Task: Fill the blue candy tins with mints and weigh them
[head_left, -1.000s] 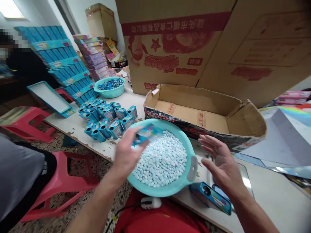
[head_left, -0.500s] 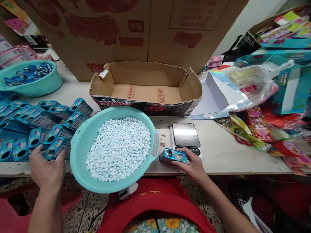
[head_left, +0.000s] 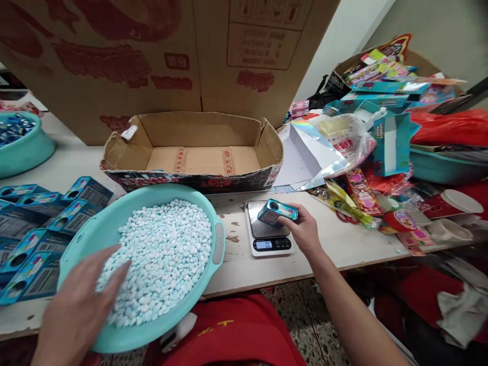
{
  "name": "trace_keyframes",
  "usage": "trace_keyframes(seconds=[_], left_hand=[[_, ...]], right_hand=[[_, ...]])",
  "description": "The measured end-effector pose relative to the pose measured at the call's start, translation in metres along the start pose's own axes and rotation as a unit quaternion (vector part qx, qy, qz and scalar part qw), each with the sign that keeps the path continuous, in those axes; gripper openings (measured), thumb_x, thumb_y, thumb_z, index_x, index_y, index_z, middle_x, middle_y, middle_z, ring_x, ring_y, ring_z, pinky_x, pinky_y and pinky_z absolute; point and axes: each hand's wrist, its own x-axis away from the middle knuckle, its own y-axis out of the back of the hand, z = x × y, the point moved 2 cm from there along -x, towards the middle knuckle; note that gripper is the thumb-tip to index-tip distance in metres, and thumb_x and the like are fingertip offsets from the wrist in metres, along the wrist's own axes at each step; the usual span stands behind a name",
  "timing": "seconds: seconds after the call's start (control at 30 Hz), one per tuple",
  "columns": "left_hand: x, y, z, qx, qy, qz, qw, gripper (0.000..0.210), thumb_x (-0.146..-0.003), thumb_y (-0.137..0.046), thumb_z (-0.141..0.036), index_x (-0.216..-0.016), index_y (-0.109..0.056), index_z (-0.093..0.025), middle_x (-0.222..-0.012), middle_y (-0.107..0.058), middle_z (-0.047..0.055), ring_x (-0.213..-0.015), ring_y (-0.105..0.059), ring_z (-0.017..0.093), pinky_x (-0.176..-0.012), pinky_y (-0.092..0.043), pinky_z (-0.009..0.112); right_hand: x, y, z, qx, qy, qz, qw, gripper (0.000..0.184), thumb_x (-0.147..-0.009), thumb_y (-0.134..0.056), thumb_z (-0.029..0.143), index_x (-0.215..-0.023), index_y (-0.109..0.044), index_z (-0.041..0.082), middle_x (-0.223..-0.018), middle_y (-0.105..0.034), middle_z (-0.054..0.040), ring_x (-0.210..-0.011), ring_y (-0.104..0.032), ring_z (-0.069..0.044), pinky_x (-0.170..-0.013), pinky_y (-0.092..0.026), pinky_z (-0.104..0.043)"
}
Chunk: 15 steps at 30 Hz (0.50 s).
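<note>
My right hand (head_left: 303,229) grips a small blue candy box (head_left: 272,213) with a round hole in its top, holding it over the metal plate of a white digital scale (head_left: 272,246). The scale's lit display reads about zero; I cannot tell whether the box touches the plate. My left hand (head_left: 86,295) is over the left side of a turquoise basin (head_left: 200,300), fingers apart and holding nothing I can see. Small pale-blue and white candies (head_left: 162,254) fill much of that basin. Several similar blue boxes (head_left: 41,244) stand to its left.
An open shallow cardboard box (head_left: 198,157) sits behind the basin, before a big upright carton (head_left: 152,71). Another turquoise basin (head_left: 26,152) holds shiny blue pieces at far left. Mixed packets (head_left: 358,195) and a clear plastic bag (head_left: 343,132) crowd the right.
My right hand has lifted the blue box from the table to over the scale. My left hand has moved right, from the blue boxes to the basin. The view has turned rightward.
</note>
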Motion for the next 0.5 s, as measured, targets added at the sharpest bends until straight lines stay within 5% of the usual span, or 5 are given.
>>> trace_keyframes(seconds=[0.1,0.17,0.33,0.5], left_hand=[[-0.005,-0.019,-0.018,-0.006,-0.047,0.171,0.984,0.05,-0.086,-0.034,-0.054,-0.128,-0.047,-0.029,-0.129,-0.057,0.003,-0.119,-0.052,0.026,-0.104,-0.038,0.043],[-0.006,-0.026,-0.021,-0.041,-0.049,0.227,0.972,0.052,-0.087,-0.032,-0.05,-0.13,-0.049,-0.026,-0.13,-0.057,0.005,-0.119,-0.052,0.028,-0.102,-0.039,0.045],[-0.007,-0.031,-0.021,-0.081,-0.088,0.227,0.967,0.055,-0.088,-0.027,-0.047,-0.129,-0.052,-0.02,-0.131,-0.055,0.01,-0.119,-0.05,0.032,-0.099,-0.039,0.049],[-0.01,-0.034,-0.018,-0.06,-0.085,0.211,0.972,0.054,-0.09,-0.03,-0.052,-0.131,-0.05,-0.024,-0.126,-0.058,0.01,-0.117,-0.051,0.033,-0.098,-0.039,0.048]], right_hand=[[0.003,0.008,-0.004,-0.061,0.024,0.005,0.998,0.059,-0.071,-0.074,0.047,-0.12,-0.054,0.022,-0.124,-0.058,-0.01,-0.111,-0.056,-0.025,-0.094,-0.046,-0.039],[0.008,0.018,-0.01,-0.094,0.012,-0.039,0.995,0.052,-0.079,-0.064,0.053,-0.12,-0.054,0.022,-0.128,-0.055,-0.0114,-0.114,-0.055,-0.024,-0.096,-0.045,-0.041],[0.026,0.045,-0.035,-0.11,-0.091,-0.157,0.977,0.045,-0.082,-0.06,0.056,-0.106,-0.06,0.019,-0.112,-0.064,-0.0106,-0.097,-0.064,-0.023,-0.088,-0.049,-0.043],[0.035,0.056,-0.046,-0.109,-0.114,-0.19,0.969,0.043,-0.079,-0.064,0.055,-0.101,-0.063,0.018,-0.106,-0.066,-0.0092,-0.093,-0.065,-0.022,-0.084,-0.05,-0.039]])
